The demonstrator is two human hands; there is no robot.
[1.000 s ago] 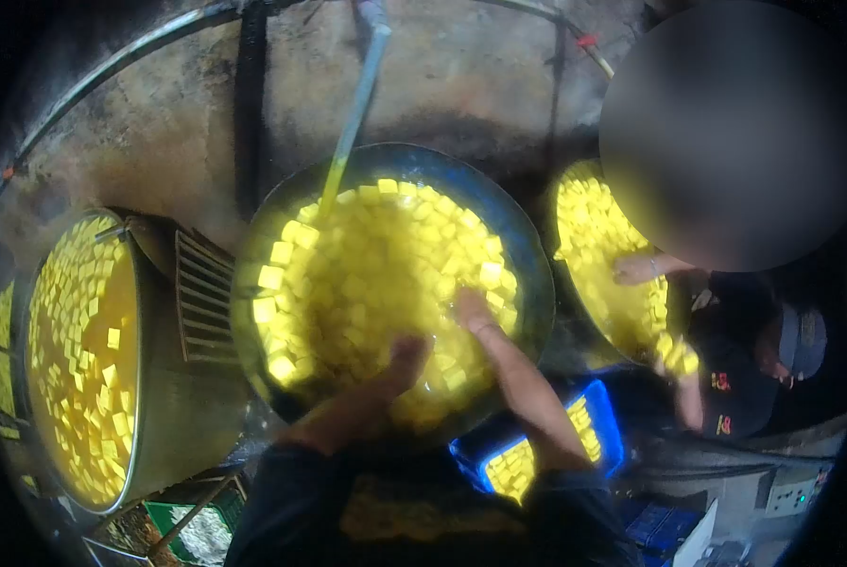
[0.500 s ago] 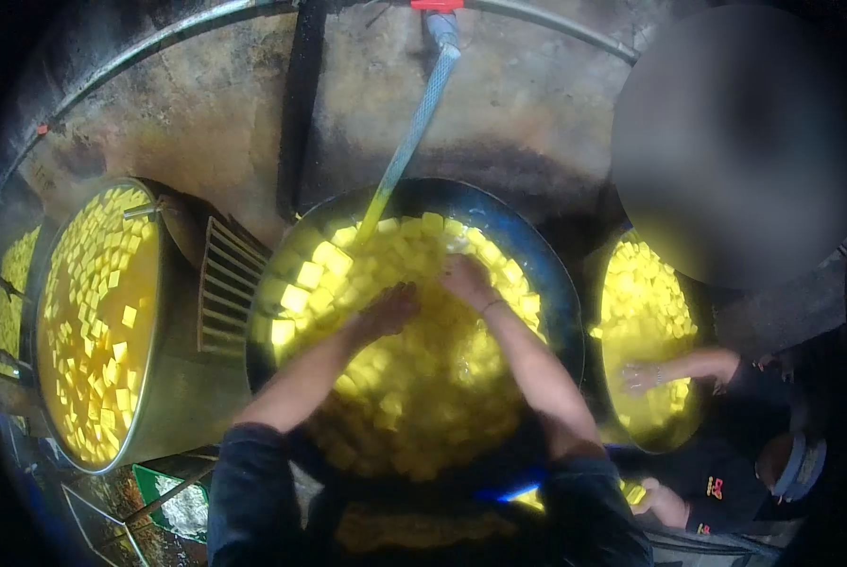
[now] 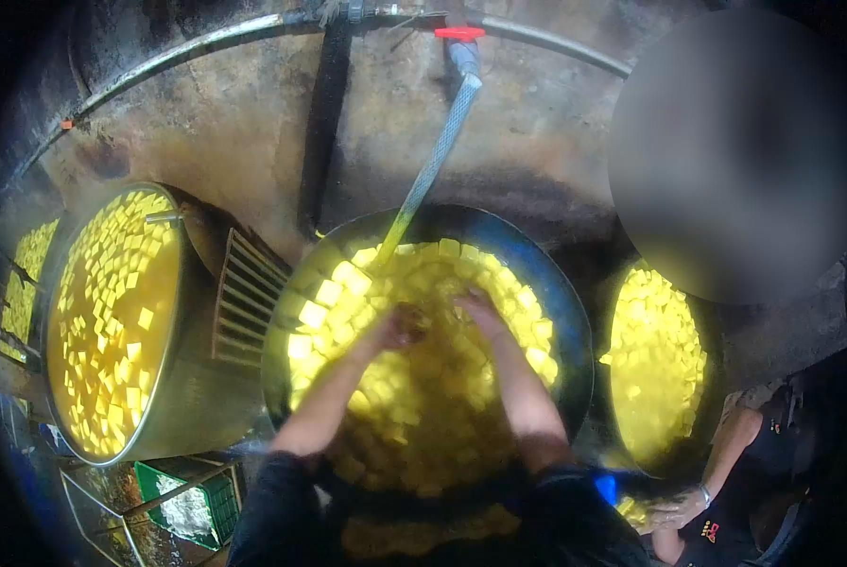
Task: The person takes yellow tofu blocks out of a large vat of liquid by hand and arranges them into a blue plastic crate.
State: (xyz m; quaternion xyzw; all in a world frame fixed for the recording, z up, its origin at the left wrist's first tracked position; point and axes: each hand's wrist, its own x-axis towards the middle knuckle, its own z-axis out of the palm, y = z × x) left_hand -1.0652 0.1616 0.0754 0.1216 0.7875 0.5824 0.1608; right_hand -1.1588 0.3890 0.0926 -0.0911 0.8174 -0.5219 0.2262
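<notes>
A wide dark wok-like pan (image 3: 571, 331) is in front of me, filled with murky yellow liquid and many yellow tofu-like cubes (image 3: 324, 292), thickest along the rim. Both forearms reach over it. My left hand (image 3: 405, 326) is at the liquid's surface left of the middle, fingers loosely bent and apart, with no cube visible in it. A little to its right, my right hand (image 3: 475, 307) reaches out with fingers spread, also without a visible cube. Its fingertips are partly blurred in the liquid.
A blue braided hose (image 3: 433, 170) runs from a red-handled valve (image 3: 459, 33) into the pan. Left stand a metal vat (image 3: 206, 397) of cubes, a slatted rack (image 3: 244, 300) and a green crate (image 3: 217, 506). Right are another cube-filled vessel (image 3: 655, 359) and a co-worker's hand (image 3: 677, 510) at more cubes.
The view has shifted, so the pan appears lower and slightly right. My hands have moved slightly nearer the pan's middle. The co-worker's arm has left the right vessel and come down to the cubes below.
</notes>
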